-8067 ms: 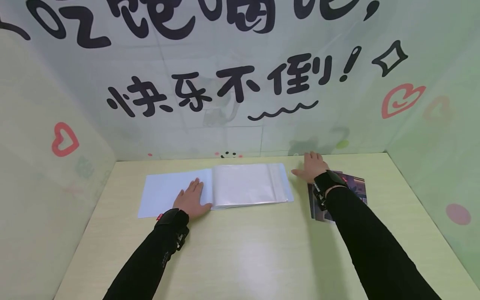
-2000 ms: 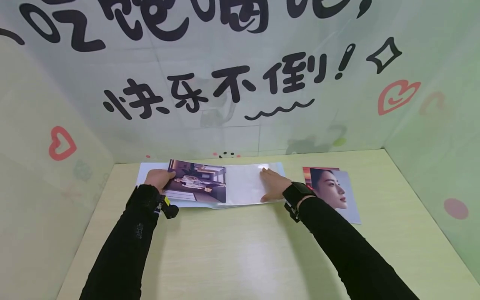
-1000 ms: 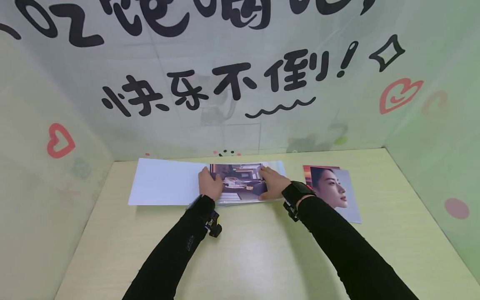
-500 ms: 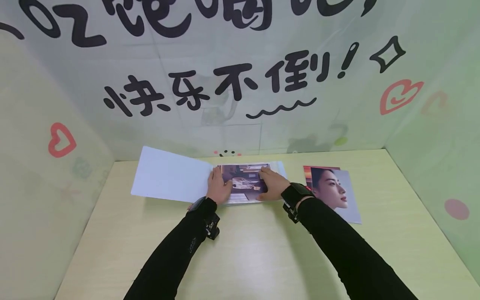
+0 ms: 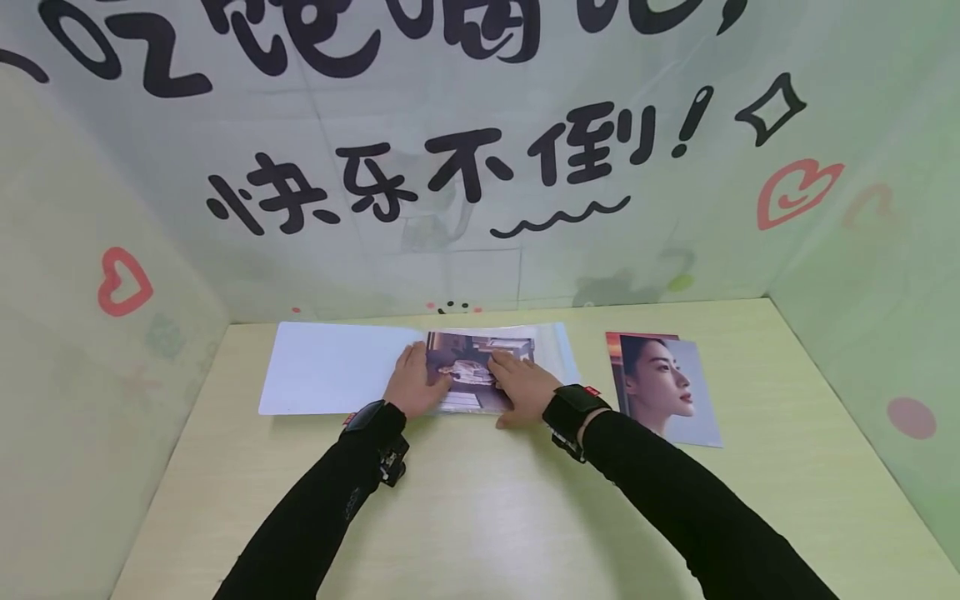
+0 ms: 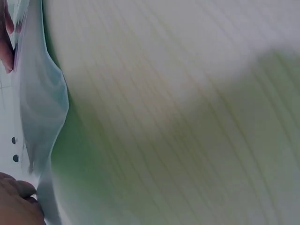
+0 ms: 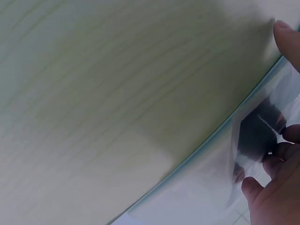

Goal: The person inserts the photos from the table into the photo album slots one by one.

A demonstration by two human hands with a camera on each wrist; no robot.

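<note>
An album lies open near the back of the table, its white cover (image 5: 330,368) to the left and clear sleeve pages (image 5: 553,354) to the right. On the sleeve page is a photo (image 5: 468,371) of a figure in a purplish room; the right wrist view shows clear film over part of it. My left hand (image 5: 414,385) rests at the album's fold, thumb touching the photo's left edge. With fingers spread, my right hand (image 5: 525,390) lies on the photo's right part, its thumb near the album's front edge.
Right of the album lies a small stack of loose photos (image 5: 660,387), a face in profile on top and a reddish one beneath. The light wooden table (image 5: 480,508) meets a printed back wall (image 5: 360,267) and side walls.
The photo came from the left onto the right-hand page. Since half a second ago, the raised cover has dropped lower, and my right hand has slid left over the photo.
</note>
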